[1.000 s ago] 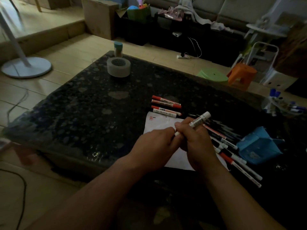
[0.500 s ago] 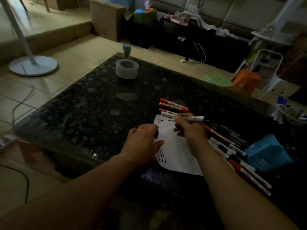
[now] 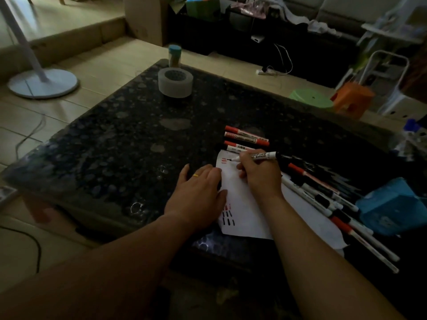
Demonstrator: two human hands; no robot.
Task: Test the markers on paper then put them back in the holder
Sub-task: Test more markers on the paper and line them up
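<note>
Tabletop [image 3: 115, 146]: dark speckled stone, fills most of the view. Lighting dim.

Paper [image 3: 245, 204]: white sheet, lies flat at near-right of tabletop, under both your hands. Near edge runs over the tabletop's near rim.

Blue holder [image 3: 390, 204]: far right of the paper, looks to lie tipped on its side; can't tell what's inside.

Marker pile [image 3: 323, 195]: loose bundle betw. paper and blue holder, mostly white barrels w/ black or red caps, lying roughly parallel, near ends pointing right. Some overlap the paper's right edge.

Tape roll [image 3: 175, 83]: wide, pale, flat on its side at far-left of tabletop, well apart from the paper. Small jar [image 3: 174, 55] w/ blue lid just beyond it, at the far edge.

Left hand [image 3: 198, 192]: yours, palm down, fingers straight and spread, pressing on the paper's left edge. Grips nothing. Ring [image 3: 195, 175] on one finger.

Right hand [image 3: 258, 174]: fingers curled in a writing grip round the held marker [image 3: 263, 156], heel of hand on the paper.

Red markers [image 3: 247, 137]: four, side by side, capped, just beyond the paper's far edge.

Held marker: white barrel, "MARKER" legible, black rear end pointing right. Tip touches the paper at its far-left corner, a short black stroke at the tip, next to small red strokes [image 3: 223, 160].

Test strokes [image 3: 227, 215]: rows of short red and black dashes at paper's near-left.
</note>
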